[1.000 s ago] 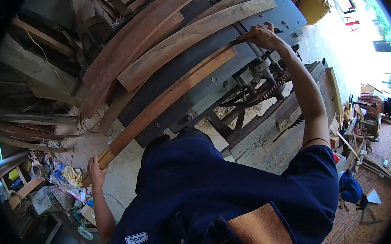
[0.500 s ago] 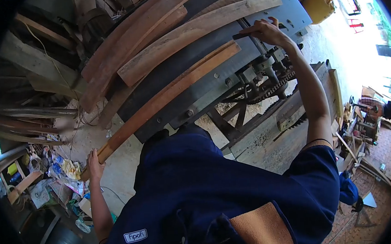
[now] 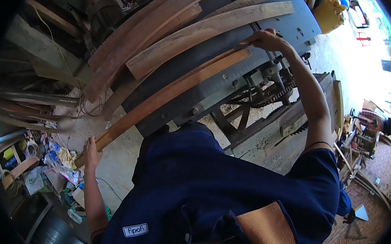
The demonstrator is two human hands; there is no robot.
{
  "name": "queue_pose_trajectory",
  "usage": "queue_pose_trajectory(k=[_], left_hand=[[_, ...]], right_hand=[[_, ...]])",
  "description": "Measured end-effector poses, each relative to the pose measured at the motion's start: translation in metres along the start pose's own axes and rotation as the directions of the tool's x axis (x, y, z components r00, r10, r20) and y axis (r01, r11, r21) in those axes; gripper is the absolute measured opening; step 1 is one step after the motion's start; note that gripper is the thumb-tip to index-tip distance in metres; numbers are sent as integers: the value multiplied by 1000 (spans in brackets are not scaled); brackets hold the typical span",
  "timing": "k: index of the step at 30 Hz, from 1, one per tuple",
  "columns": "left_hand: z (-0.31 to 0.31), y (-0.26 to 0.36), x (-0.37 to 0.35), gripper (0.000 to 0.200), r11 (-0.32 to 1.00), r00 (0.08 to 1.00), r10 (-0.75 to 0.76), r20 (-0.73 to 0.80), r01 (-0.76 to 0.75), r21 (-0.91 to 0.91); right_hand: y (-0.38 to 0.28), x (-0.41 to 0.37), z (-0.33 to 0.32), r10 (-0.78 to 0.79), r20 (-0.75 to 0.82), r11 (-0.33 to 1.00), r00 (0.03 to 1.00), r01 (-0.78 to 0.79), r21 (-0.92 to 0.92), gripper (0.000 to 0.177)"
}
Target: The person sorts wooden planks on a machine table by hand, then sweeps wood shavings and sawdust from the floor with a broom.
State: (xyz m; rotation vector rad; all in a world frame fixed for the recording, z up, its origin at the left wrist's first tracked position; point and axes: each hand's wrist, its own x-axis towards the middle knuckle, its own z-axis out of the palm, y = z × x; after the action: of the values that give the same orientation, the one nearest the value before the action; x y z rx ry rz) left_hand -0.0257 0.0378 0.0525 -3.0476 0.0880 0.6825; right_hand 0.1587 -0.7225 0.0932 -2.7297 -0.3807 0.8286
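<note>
A long, slightly curved reddish-brown wood strip [image 3: 171, 94] lies slantwise over the near edge of a grey metal machine table [image 3: 212, 96]. Its lower end sticks out past the table, and my left hand [image 3: 91, 153] is wrapped round it there. A thin second edge or groove runs along the strip's far side. At the opposite end, my right hand [image 3: 266, 41] is bent over the strip's tip, its fingers close together on a small dark flat piece [image 3: 239, 47], mostly hidden under them. Behind the strip rest several curved wood pieces [image 3: 212, 32].
Below the table edge are a chain [image 3: 273, 99] and metal shafts. A toothed blade [image 3: 296, 131] shows beside a board lower down. Bags and scraps [image 3: 62, 163] lie at left, a yellow sack [image 3: 330, 15] at upper right, and wood offcuts [image 3: 356, 156] at right.
My right hand has come down with the dark piece from above onto the strip's far end. My left hand still grips the near end. The whole view has shifted slightly.
</note>
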Motion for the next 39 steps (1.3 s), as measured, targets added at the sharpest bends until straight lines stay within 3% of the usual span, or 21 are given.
queue_pose_trajectory(k=[1, 3, 4, 7, 11, 17, 21, 24, 25, 27, 28, 31, 33, 35, 37, 39], left_hand=[[1, -2, 1, 66, 1000, 1000, 14, 3, -14, 6], [-1, -2, 2, 66, 999, 999, 33, 12, -34, 16], [-3, -1, 4, 66, 999, 999, 18, 35, -19, 26], [-4, 0, 3, 67, 999, 999, 9, 53, -11, 31], [0, -1, 0, 68, 999, 1000, 28, 15, -28, 19], [-7, 1, 5, 66, 999, 999, 31, 19, -31, 11], [-6, 1, 6, 65, 999, 1000, 30, -1, -30, 11], [-4, 0, 6, 65, 999, 999, 47, -4, -47, 10], [-3, -2, 6, 66, 999, 999, 51, -11, -51, 15], [-2, -2, 8, 67, 998, 998, 64, -19, -64, 19], [-3, -2, 8, 69, 998, 998, 61, -12, -61, 32], [-4, -1, 6, 70, 998, 999, 40, 16, -40, 39], [-4, -1, 8, 69, 999, 999, 25, 36, -26, 29], [0, -1, 6, 69, 999, 999, 43, 7, -44, 31], [-1, 0, 4, 68, 998, 999, 52, -16, -52, 26], [-4, 4, 3, 68, 998, 997, 65, -38, -65, 23]], right_hand=[[-20, 2, 0, -9, 5, 1000, 1000, 9, -1, 40], [-61, 11, 8, -141, -16, 950, 990, 130, -285, 39], [-62, 19, 19, -266, -76, 914, 961, 227, -337, 39], [-80, 17, 12, -236, -14, 885, 972, 209, -416, 40], [-50, 11, -1, -94, 35, 938, 995, 100, -333, 43], [-98, 28, 45, -383, -107, 841, 918, 299, -451, 48], [-111, 16, 38, -336, -43, 868, 941, 292, -401, 47], [-100, 10, 29, -150, -14, 911, 989, 133, -390, 43], [-103, 11, 37, -150, -11, 910, 989, 134, -392, 43], [-116, 13, 59, -303, -167, 875, 938, 205, -438, 40], [-130, 11, 55, -322, -154, 902, 934, 253, -349, 41], [-146, 8, 56, -322, -173, 916, 931, 260, -307, 42], [-140, 5, 47, -270, -118, 924, 956, 223, -310, 47], [-131, 3, 39, -123, -55, 921, 991, 93, -379, 46], [-142, 4, 48, -107, -60, 915, 992, 74, -397, 44], [-157, 9, 68, -331, -201, 903, 922, 247, -352, 45]])
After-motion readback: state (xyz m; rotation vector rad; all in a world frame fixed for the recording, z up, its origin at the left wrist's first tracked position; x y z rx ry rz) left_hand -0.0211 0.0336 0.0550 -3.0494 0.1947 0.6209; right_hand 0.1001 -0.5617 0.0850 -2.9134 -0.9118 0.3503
